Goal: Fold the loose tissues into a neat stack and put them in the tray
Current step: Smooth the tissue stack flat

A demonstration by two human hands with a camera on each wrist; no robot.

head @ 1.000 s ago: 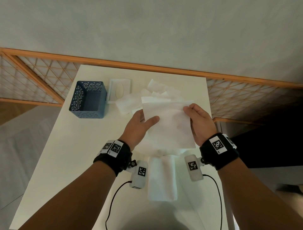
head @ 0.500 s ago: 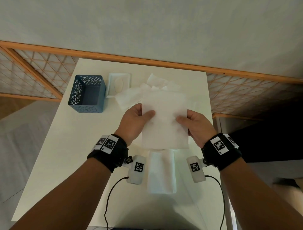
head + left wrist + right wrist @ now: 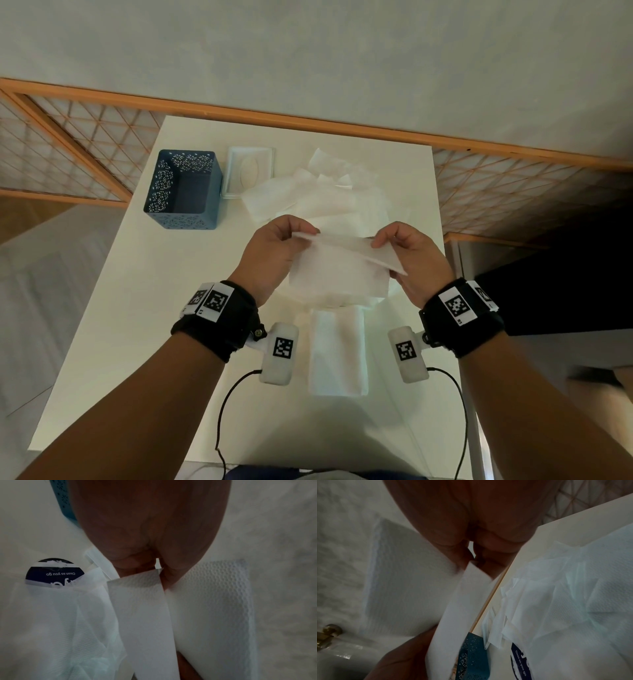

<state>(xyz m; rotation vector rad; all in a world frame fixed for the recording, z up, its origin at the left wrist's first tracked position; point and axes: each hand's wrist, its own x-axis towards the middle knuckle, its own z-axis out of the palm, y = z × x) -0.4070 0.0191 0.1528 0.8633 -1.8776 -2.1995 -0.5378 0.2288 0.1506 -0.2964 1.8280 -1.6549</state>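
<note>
Tissue [image 3: 337, 270], one sheet, white, embossed: held above the tabletop's middle, long axis running left to right between the hands, its top edge turned over toward the person, a fold seemingly in progress. Left hand [image 3: 270, 257]: pinches the upper left corner between thumb and fingers. Right hand [image 3: 409, 260]: pinches the upper right corner likewise; both equally near. Folded stack [image 3: 337, 353]: lies directly below, toward the near edge. Loose tissues [image 3: 318, 195]: heaped toward the far edge. Tray [image 3: 183, 190], blue, perforated: far left corner, nearer the left hand. Tissue packet [image 3: 250, 171]: just beside it.
</note>
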